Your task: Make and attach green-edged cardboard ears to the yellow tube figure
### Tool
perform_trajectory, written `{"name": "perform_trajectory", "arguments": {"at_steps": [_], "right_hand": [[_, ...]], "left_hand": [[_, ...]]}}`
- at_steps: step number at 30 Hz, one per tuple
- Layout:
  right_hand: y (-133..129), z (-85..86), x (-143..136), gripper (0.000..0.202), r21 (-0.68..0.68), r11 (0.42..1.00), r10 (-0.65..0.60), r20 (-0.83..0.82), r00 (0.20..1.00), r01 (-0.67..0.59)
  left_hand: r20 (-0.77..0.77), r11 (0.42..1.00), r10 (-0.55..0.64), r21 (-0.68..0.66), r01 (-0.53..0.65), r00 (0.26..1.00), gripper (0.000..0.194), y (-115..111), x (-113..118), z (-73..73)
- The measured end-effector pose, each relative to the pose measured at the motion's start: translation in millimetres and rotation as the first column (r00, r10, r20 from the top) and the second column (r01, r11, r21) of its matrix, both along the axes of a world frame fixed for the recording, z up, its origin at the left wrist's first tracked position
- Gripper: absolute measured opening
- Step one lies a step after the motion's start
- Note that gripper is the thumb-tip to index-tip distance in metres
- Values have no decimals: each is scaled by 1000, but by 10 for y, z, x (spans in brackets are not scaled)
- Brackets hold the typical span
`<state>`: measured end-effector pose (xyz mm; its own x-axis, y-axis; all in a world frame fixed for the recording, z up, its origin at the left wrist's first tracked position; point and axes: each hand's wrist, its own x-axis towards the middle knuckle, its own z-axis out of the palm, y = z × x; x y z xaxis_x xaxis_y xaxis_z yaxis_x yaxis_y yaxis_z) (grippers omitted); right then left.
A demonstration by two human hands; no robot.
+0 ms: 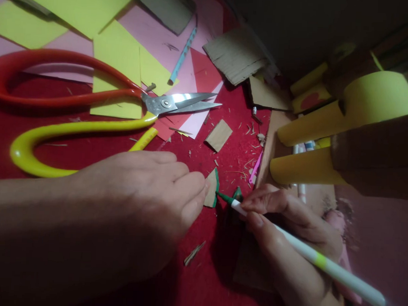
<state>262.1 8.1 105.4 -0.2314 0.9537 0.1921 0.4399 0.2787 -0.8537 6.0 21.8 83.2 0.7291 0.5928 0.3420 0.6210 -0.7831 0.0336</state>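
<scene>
A small piece of cardboard [211, 191] with a green curved edge lies on the red surface [164, 277]. My left hand [154, 205] is closed over its left side, the fingertips mostly hidden behind the knuckles. In my right hand [284, 237] is a white marker [304, 252] with a yellow-green band, pinched near its green tip. That tip touches or nearly touches the green edge of the cardboard. Beyond my left hand lie large scissors [165, 104] with one red and one yellow handle, blades slightly apart.
Yellow paper [116, 77], pink paper [139, 15] and cardboard scraps [235, 55] lie at the back. A small cardboard rectangle [218, 135], a blue pencil [183, 55] and shavings are scattered about. Yellow paper tubes [310, 124] stand out on the right.
</scene>
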Motion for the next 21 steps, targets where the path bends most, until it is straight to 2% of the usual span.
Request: {"name": "perform_trajectory", "arguments": {"at_steps": [3,4,9,12,15,18,19,20,21], "right_hand": [[141,40,149,8,-27,999,47,21,999,-46],[203,56,212,11,-77,988,140,55,989,-135],[438,123,482,26,-174,964,220,88,971,-203],[471,147,554,34,-217,936,296,60,953,-277],[397,124,498,36,-186,921,347,0,938,-341],[197,40,279,24,-141,948,282,-40,958,-285],[119,9,191,21,-95,989,106,-71,992,-113],[48,-16,111,16,-59,998,-17,-94,995,12],[-10,-32,49,13,-72,997,-11,-89,996,4]], "left_hand": [[22,1000,4,-5,-4,1000,31,11,-1,-58],[42,1000,7,5,-7,999,32,17,2,-90],[116,997,-5,76,-3,993,25,47,21,-214],[80,997,-18,71,13,997,28,43,16,-168],[19,999,-6,33,5,1000,33,25,1,-74],[2,999,-12,38,12,1000,35,16,-11,-22],[-5,999,-13,42,13,1000,35,16,-13,-18],[-11,999,-12,44,13,1000,36,16,-14,-19],[-13,999,-12,44,12,1000,36,17,-15,-22]]}}
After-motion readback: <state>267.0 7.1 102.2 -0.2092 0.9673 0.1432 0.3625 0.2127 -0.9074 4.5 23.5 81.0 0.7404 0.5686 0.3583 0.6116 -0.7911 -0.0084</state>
